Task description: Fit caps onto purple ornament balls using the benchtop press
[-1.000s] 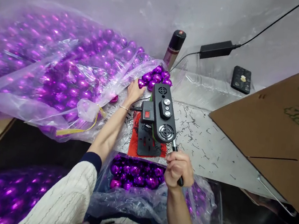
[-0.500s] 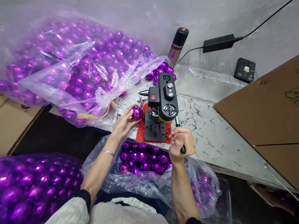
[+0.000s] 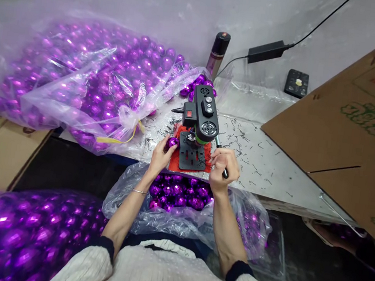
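My left hand (image 3: 162, 154) grips a shiny purple bauble (image 3: 173, 143) beside the left edge of a small black bench machine (image 3: 204, 115). The machine has a red rocker switch, round vents on top and a slotted black base plate (image 3: 193, 155). It stands on a red sheet (image 3: 174, 164). Wrapped around the black lever handle (image 3: 226, 173) at the machine's right is my right hand (image 3: 223, 166). Just below the table edge, an open plastic bag (image 3: 129, 216) holds many purple baubles (image 3: 180, 195).
A large clear bag of purple baubles (image 3: 94, 82) lies on the left, another full bag (image 3: 23, 229) below it. A spray can (image 3: 217, 54), power adapter (image 3: 267, 52) and black box (image 3: 297, 83) sit behind. A cardboard box (image 3: 348, 125) stands right; dark bits litter the table (image 3: 242, 143).
My left hand has turned slightly and its fingers now cover more of the bauble near the base plate. My right hand stays on the lever. The whole view has shifted a little.
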### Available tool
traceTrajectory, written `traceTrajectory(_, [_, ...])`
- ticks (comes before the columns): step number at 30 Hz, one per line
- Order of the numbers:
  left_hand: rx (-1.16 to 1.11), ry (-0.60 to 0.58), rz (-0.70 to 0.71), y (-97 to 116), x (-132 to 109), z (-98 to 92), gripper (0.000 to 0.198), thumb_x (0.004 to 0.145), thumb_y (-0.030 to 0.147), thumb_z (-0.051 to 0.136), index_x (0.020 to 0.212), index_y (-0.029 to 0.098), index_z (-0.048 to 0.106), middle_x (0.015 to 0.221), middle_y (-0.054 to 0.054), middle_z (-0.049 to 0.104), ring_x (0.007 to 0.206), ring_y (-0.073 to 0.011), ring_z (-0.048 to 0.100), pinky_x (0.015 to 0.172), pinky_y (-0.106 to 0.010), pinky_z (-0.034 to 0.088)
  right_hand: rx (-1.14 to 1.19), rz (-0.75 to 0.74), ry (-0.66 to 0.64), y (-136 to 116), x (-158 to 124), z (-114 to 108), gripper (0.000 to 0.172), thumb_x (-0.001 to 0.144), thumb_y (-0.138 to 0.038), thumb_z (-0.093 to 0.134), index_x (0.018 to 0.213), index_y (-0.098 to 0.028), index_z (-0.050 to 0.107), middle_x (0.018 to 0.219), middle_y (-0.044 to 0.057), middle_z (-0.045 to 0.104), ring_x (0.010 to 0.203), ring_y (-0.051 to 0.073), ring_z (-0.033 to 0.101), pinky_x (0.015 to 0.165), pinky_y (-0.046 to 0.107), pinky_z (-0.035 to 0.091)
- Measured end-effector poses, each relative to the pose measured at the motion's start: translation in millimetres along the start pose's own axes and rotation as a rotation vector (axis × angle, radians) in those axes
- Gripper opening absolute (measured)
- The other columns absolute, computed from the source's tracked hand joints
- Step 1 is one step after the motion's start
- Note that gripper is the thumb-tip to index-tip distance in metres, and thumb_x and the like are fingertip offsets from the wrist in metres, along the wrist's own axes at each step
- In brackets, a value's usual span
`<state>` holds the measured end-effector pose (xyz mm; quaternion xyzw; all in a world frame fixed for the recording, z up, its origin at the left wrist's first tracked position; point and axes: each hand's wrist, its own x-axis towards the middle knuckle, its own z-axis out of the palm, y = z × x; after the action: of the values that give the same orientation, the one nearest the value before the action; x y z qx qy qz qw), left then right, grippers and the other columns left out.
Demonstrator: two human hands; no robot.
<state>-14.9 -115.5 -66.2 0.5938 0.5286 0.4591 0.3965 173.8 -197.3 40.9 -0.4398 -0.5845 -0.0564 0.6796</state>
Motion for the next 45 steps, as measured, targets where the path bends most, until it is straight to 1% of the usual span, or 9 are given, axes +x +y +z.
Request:
traceTrajectory(4, [-0.282,0.036,-0.253,4,4,1.1,0.061,0.082,0.049,0.087,0.131,0.017,0.074,0.133,-0.013,0.078,0.125,-0.0287,0.073,0.116,-0.046,0.055,-0.005,0.035,0.006,-5,8,1,0.036,0.107,-0.020,0.050,0.071,-0.023,0.056,0.069,-0.001,0.063,0.065,0.013,0.062,0.061,0.031,0.046])
traceTrajectory(7, [-0.471,-0.001,-0.322,7,3,2.7,0.064,0.079,0.056,0.087,0.129,0.017,0.075,0.133,-0.012,0.078,0.118,-0.0275,0.076,0.108,-0.045,0.060,-0.003,0.032,-0.002,-8,14,2,0.038,0.107,-0.022,0.050,0.070,-0.023,0.055,0.068,-0.001,0.062,0.065,0.014,0.062,0.062,0.032,0.046])
traceTrajectory(9, [-0.514,-0.038,-0.333,10,0,7.3,0.065,0.077,0.056,0.089,0.127,0.018,0.076,0.132,-0.012,0.079,0.117,-0.0271,0.077,0.108,-0.044,0.060,0.005,0.019,-0.006,-9,17,2,0.038,0.107,-0.021,0.050,0.069,-0.023,0.054,0.068,-0.001,0.062,0.066,0.014,0.063,0.062,0.031,0.046])
traceTrajectory(13, [-0.425,-0.084,-0.265,13,-9,23.8,0.062,0.074,0.047,0.093,0.126,0.017,0.076,0.130,-0.010,0.080,0.124,-0.0279,0.074,0.119,-0.045,0.052,0.003,0.013,-0.022,-9,17,0,0.037,0.107,-0.020,0.050,0.070,-0.023,0.054,0.069,-0.001,0.061,0.067,0.014,0.062,0.062,0.031,0.046])
traceTrajectory(17, [-0.281,-0.125,-0.179,15,-14,37.4,0.063,0.078,0.041,0.090,0.134,0.018,0.073,0.135,-0.011,0.078,0.127,-0.0290,0.072,0.122,-0.046,0.049,-0.003,0.000,-0.049,-9,16,-2,0.036,0.106,-0.020,0.050,0.071,-0.023,0.055,0.070,0.000,0.063,0.067,0.014,0.062,0.061,0.031,0.044])
traceTrajectory(23, [-0.042,-0.115,-0.003,20,-12,39.2,0.054,0.083,0.040,0.089,0.131,0.021,0.074,0.137,-0.012,0.075,0.131,-0.0291,0.070,0.119,-0.044,0.051,-0.022,0.013,-0.057,-9,13,-2,0.036,0.106,-0.021,0.049,0.071,-0.023,0.054,0.069,0.000,0.063,0.066,0.014,0.062,0.060,0.031,0.045])
traceTrajectory(29, [0.079,-0.157,0.206,19,-13,43.3,0.059,0.082,0.045,0.091,0.133,0.023,0.073,0.135,-0.013,0.073,0.129,-0.0308,0.069,0.117,-0.048,0.052,-0.020,0.021,-0.055,-8,11,-2,0.033,0.106,-0.021,0.049,0.073,-0.023,0.057,0.071,0.000,0.064,0.067,0.015,0.063,0.061,0.032,0.047])
traceTrajectory(37, [0.080,-0.160,0.205,11,-22,54.3,0.065,0.084,0.048,0.089,0.140,0.022,0.067,0.140,-0.015,0.072,0.133,-0.0328,0.067,0.120,-0.054,0.048,-0.015,0.026,-0.048,-6,6,-3,0.032,0.105,-0.020,0.049,0.074,-0.023,0.057,0.072,0.000,0.064,0.068,0.014,0.064,0.062,0.031,0.048])
traceTrajectory(45, [0.116,-0.138,0.240,5,-24,56.0,0.063,0.087,0.049,0.087,0.140,0.022,0.067,0.137,-0.015,0.074,0.132,-0.0325,0.067,0.117,-0.052,0.050,0.042,0.009,-0.008,20,-33,2,0.032,0.107,-0.027,0.047,0.076,-0.024,0.055,0.077,0.000,0.064,0.064,0.014,0.063,0.059,0.030,0.050])
